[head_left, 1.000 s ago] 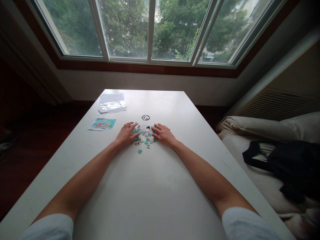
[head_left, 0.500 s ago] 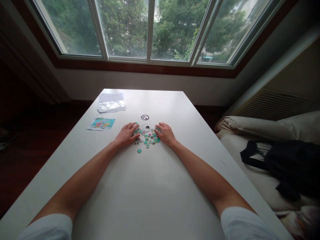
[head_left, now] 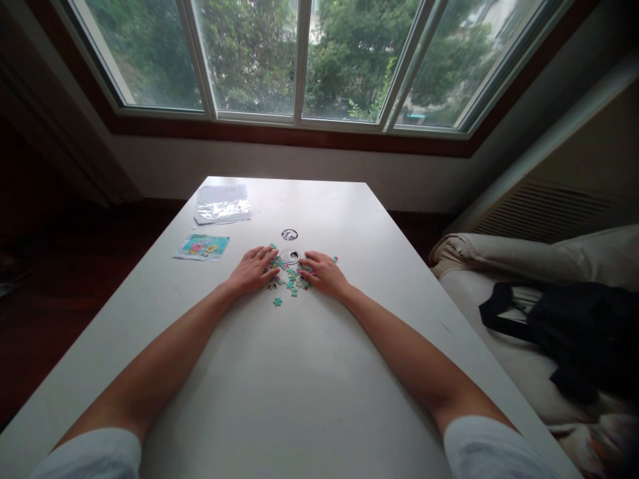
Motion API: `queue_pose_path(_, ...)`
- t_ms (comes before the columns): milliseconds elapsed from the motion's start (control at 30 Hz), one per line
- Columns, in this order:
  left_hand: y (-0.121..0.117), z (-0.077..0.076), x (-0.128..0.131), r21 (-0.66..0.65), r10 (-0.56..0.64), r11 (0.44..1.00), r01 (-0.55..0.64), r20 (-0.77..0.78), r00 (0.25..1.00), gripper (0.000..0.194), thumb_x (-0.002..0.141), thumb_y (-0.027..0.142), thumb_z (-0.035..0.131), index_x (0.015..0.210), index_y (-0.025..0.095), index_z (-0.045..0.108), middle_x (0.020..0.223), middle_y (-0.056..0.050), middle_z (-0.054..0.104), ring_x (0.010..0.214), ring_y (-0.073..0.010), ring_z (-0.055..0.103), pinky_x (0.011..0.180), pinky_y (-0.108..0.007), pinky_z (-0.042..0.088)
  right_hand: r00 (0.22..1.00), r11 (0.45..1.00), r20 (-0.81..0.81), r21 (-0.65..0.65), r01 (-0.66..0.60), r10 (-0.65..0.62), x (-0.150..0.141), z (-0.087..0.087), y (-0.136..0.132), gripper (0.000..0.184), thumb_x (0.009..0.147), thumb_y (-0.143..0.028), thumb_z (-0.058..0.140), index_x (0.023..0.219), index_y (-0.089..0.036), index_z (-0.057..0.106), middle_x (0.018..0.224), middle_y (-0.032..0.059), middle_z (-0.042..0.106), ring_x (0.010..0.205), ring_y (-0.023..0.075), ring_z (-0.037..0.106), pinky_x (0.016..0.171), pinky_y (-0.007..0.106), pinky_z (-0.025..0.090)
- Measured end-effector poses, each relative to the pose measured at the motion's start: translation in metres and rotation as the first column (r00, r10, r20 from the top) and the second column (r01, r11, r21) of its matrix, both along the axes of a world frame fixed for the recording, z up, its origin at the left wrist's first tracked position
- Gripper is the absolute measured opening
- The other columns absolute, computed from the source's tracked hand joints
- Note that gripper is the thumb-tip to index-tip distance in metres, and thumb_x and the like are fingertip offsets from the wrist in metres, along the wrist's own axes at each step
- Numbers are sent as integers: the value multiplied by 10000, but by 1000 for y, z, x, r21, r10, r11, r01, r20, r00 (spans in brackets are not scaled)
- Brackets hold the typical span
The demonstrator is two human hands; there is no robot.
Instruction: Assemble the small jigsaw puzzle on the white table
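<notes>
Small jigsaw puzzle pieces (head_left: 291, 283), mostly green with some pink, lie in a loose pile on the white table (head_left: 294, 372). My left hand (head_left: 253, 269) rests at the pile's left edge, fingers stretched out over some pieces. On the other side, my right hand (head_left: 323, 273) lies flat on part of the pile, its fingers apart and covering pieces. Between the fingertips sits a small round clear-rimmed disc (head_left: 290, 256) with a dark spot. Just beyond it is a second round disc (head_left: 289, 234) with a dark rim. One green piece (head_left: 277, 302) lies apart, nearer me.
A colourful picture sheet (head_left: 204, 247) lies on the left of the table, with a clear plastic bag (head_left: 222, 204) behind it. Past the table's right edge is a beige sofa (head_left: 464, 286) with dark clothing (head_left: 584, 326). A window (head_left: 299, 66) stands beyond the far edge.
My right hand has slid left onto the pile, and a few pieces now show beyond its fingers on the right. My left hand has barely moved.
</notes>
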State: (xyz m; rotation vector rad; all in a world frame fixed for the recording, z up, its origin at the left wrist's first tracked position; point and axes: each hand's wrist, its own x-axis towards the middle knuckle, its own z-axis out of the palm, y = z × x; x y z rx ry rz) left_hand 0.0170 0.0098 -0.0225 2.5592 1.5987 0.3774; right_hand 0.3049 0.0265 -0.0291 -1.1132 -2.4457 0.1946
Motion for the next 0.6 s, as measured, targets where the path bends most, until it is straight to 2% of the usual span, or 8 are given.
queue_pose_path(67,1,-2,-1,-16,14,1000,-14,11,1000,683,1006,649,315,1581,282,347,1661,-52,314,1532,-274,245,1251,-459,197,999,1000,-14,-6,-29,28,-1,0,-2,367,990,-492,568,1281,-307,691,1428,78,599,1359,260,514,1156,455,379)
queue_pose_path(133,4,-4,-3,-44,32,999,-31,22,999,694,1007,657,298,1589,280,327,1678,-53,275,1545,-275,224,1252,-463,192,999,1000,-35,-12,4,-4,0,0,-2,350,994,-486,558,1256,-303,701,1418,77,610,1374,268,500,1173,492,351)
queue_pose_path(233,10,-6,-5,-90,61,994,-59,19,998,749,991,692,292,1603,262,295,1691,-76,235,1556,-293,204,1249,-482,183,978,981,-73,-30,193,-194,5,-3,3,369,1004,-478,530,1258,-268,694,1451,106,580,1409,292,457,1191,554,306)
queue_pose_path(333,17,-7,-4,-118,93,989,-92,7,996,786,968,717,319,1603,256,293,1680,-96,263,1550,-304,226,1240,-493,191,949,951,-69,-60,303,-307,10,-7,9,403,1001,-455,525,1298,-223,670,1474,144,547,1409,294,455,1183,521,339)
queue_pose_path(400,20,-7,-2,-109,117,987,-116,3,993,781,961,714,338,1595,259,311,1666,-97,300,1538,-307,255,1235,-501,196,959,959,-46,-61,275,-278,11,-8,9,439,991,-470,540,1335,-218,645,1492,149,525,1407,293,459,1185,497,352)
queue_pose_path(500,22,-7,1,-72,132,989,-132,6,991,754,957,704,366,1582,282,343,1662,-78,316,1533,-319,262,1235,-531,182,985,984,-5,-45,171,-171,6,-6,2,519,973,-532,557,1394,-232,602,1515,142,502,1413,292,455,1189,467,358)
queue_pose_path(600,18,-5,4,-58,106,993,-105,13,994,733,955,693,394,1578,308,351,1657,-58,330,1527,-337,265,1235,-562,167,996,996,45,-44,79,-77,0,-3,-7,586,963,-589,551,1437,-245,568,1536,144,479,1442,309,420,1198,483,336)
